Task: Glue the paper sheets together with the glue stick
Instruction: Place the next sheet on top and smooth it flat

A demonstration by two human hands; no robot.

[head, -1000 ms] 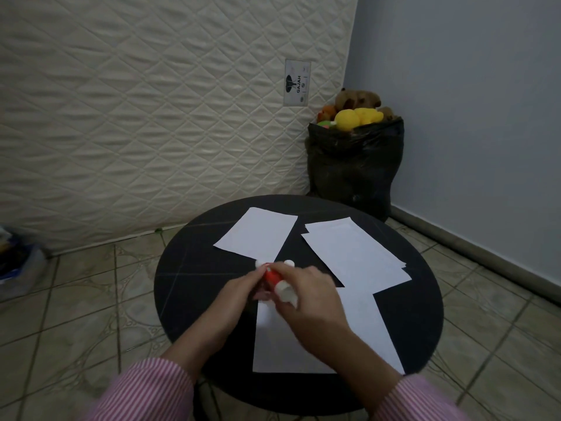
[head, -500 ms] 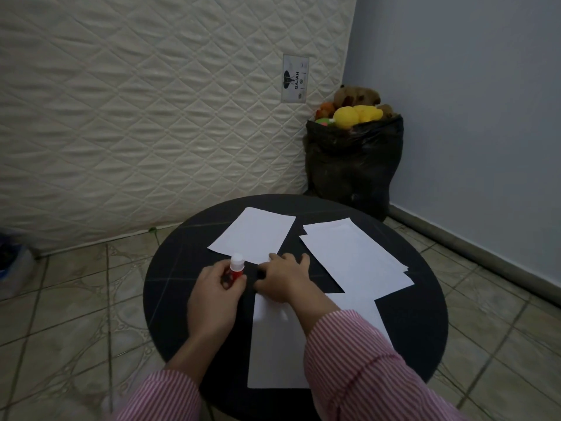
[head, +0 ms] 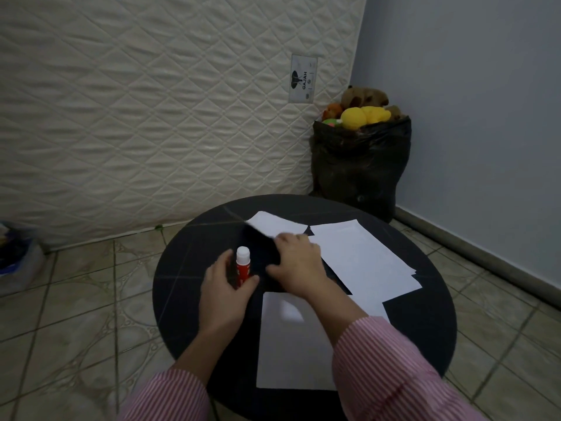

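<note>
A red glue stick [head: 243, 268] with a white top stands upright in my left hand [head: 226, 288], over the left part of the round black table [head: 185, 268]. My right hand [head: 299, 262] reaches across beside it and grips the near edge of the far white sheet [head: 274, 223], which is blurred and partly raised off the table. A larger white sheet [head: 291, 347] lies flat in front of me, partly under my right forearm. Overlapping white sheets [head: 364, 259] lie on the right side of the table.
A quilted mattress [head: 151, 117] leans against the wall behind the table. A black bag [head: 361, 168] filled with plush toys stands in the corner. Tiled floor surrounds the table, and a plastic bag [head: 15, 256] lies at the far left.
My hands parted: the left one carried the glue stick leftward and holds it upright. The right one let go, reached to the far sheet and took its near edge, which has lifted.
</note>
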